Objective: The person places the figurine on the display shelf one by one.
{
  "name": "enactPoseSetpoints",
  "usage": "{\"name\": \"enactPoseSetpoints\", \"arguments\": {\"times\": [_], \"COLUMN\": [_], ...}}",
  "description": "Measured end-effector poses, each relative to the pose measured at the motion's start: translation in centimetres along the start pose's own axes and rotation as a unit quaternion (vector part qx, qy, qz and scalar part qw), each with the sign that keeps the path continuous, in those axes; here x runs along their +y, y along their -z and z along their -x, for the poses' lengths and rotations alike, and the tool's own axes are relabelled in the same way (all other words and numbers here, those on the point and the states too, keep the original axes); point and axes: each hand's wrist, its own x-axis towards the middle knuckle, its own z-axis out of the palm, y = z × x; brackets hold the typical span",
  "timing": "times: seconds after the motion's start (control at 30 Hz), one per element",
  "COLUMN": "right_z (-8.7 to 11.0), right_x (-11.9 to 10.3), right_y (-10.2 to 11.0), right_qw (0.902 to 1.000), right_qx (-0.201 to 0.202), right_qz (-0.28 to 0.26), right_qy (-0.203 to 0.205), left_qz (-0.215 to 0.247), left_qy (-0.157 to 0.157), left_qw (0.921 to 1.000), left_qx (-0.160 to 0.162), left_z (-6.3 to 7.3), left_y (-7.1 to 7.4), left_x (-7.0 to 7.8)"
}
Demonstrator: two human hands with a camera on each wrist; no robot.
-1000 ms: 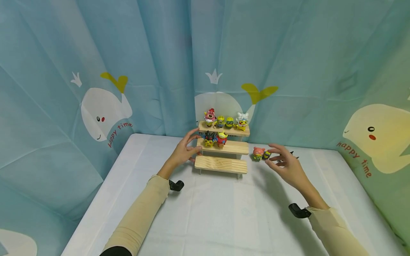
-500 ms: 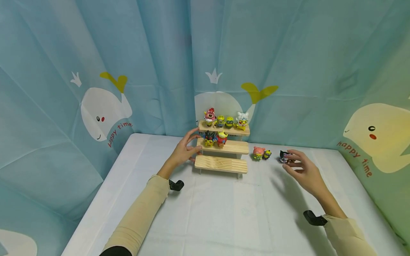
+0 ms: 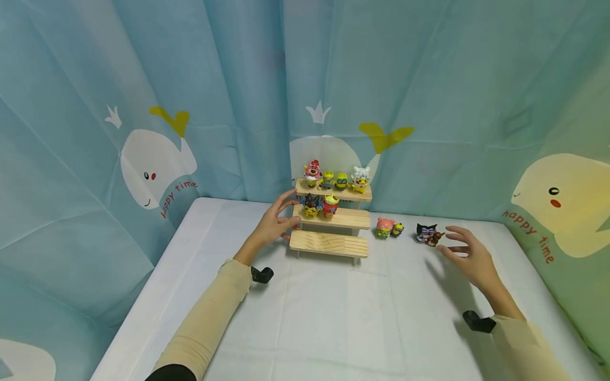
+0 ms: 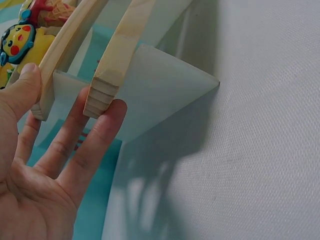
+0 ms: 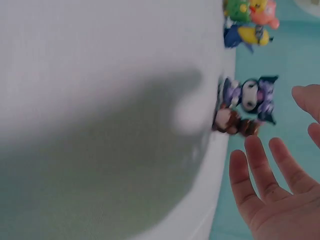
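A three-tier wooden display stand (image 3: 329, 244) stands at the back of the table. My left hand (image 3: 272, 226) holds its left side; in the left wrist view the thumb (image 4: 29, 82) lies on the middle board's end, with fingers at and under the boards. My right hand (image 3: 469, 256) is spread and holds nothing, just right of a small brown figurine (image 3: 434, 239). Beside that one is a black-and-purple figurine (image 3: 425, 233), also in the right wrist view. Closer to the stand sit a pink-and-green figurine (image 3: 385, 227) and a Minion figurine (image 3: 397, 229).
Several figurines line the top board, among them a pink bear (image 3: 312, 173) and a white-hooded yellow one (image 3: 360, 181). On the middle board are a dark-hooded yellow figurine (image 3: 311, 206) and a red-and-blue one (image 3: 330, 206). A whale-print curtain (image 3: 229, 95) hangs behind the white table (image 3: 324, 317).
My right hand has moved to the right, away from the Minion and past the black-and-purple figurine, which now shows with the brown one. The left hand has stayed at the stand.
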Motion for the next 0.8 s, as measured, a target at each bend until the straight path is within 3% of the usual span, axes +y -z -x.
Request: {"name": "enactPoseSetpoints", "arguments": {"times": [0.23,0.43,0.7,0.8], "right_z": [-1.1,-1.7,-2.5,-2.7], "right_x": [1.5,2.3,2.4,2.5], "right_y": [-0.3,-0.8,-1.5,-1.7], "right_qw": [0.9987,0.9959,0.9958,0.9961], "right_qx": [-0.024,-0.048,-0.052,-0.05], "right_qz": [0.001,-0.014,-0.023,-0.019], "right_qy": [-0.046,-0.075,-0.072,-0.07], "left_qz": [-0.011,-0.023,-0.004,-0.003], "left_qy": [-0.011,-0.014,-0.004,-0.007], "left_qw": [0.9999,0.9996,1.0,0.9999], "left_qx": [0.006,0.012,0.008,0.007], "left_z": [-0.8,-0.9,0.0,0.0], "left_y": [0.3,0.3,0.0,0.0], "left_x": [-2.3,-2.8,-0.1,-0.2]}}
